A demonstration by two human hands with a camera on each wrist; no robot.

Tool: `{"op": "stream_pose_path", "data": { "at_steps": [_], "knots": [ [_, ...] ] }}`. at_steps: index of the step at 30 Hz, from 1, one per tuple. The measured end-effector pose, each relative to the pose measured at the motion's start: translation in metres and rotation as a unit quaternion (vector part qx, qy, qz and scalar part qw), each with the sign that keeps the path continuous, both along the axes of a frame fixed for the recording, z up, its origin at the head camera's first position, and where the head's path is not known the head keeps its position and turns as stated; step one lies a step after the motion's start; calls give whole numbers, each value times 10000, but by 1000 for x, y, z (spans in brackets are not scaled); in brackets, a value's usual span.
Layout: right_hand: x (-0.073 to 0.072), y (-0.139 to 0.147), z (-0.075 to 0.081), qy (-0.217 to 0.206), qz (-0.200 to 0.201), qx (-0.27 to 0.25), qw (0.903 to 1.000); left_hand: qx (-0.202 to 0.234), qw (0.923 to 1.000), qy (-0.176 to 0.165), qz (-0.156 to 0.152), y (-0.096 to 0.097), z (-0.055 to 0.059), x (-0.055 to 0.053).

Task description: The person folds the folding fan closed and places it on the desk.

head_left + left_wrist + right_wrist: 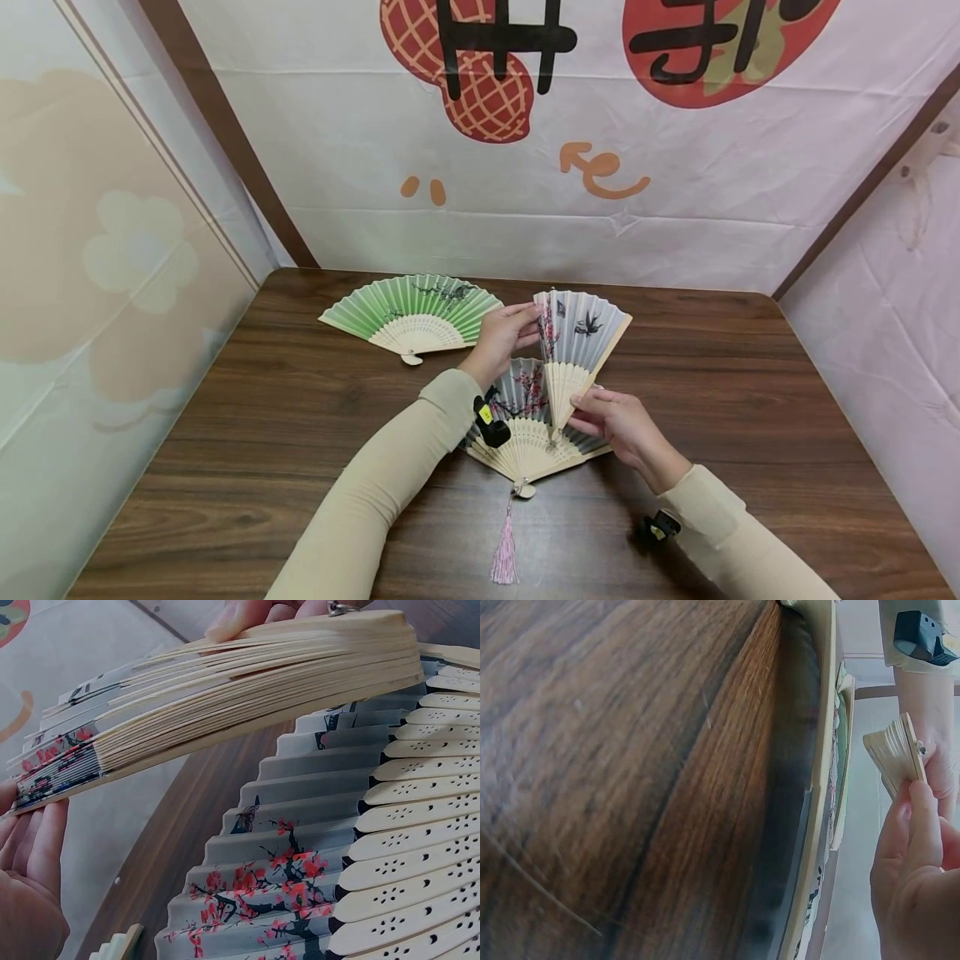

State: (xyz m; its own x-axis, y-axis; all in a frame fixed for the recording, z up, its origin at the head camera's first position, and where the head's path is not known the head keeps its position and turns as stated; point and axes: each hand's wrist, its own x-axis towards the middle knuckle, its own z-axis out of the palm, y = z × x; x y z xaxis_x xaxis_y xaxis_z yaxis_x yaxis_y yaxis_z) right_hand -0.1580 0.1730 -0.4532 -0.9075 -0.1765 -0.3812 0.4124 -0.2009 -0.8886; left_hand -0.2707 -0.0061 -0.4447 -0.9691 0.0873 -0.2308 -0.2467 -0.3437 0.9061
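Note:
Both hands hold a partly spread grey folding fan [583,329] with a dark bird and pink blossoms, raised above the table. My left hand [501,340] pinches its upper left edge; the left wrist view shows thumb and fingers on either side of the bunched ribs [262,697]. Near the pivot, my right hand [626,423] grips the outer stick. Directly below lies a second grey folding fan [528,446], spread wide, with red blossoms and pierced pale ribs. The raised fan and my left wrist hide parts of it. Its pink tassel [506,554] trails toward me.
A green folding fan [420,304] lies spread at the back left of the wooden table [300,467], its right end beside my left hand. A printed cloth wall [510,242] stands behind the table's far edge, with more cloth at both sides.

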Motion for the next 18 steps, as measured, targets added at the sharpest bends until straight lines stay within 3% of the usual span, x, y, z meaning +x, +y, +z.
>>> {"op": "stream_pose_path", "data": {
  "at_steps": [18],
  "knots": [
    [-1,0,-2,-86,342,-222,9991,139,9998,-26,-111,0,-2,0]
  ]
}}
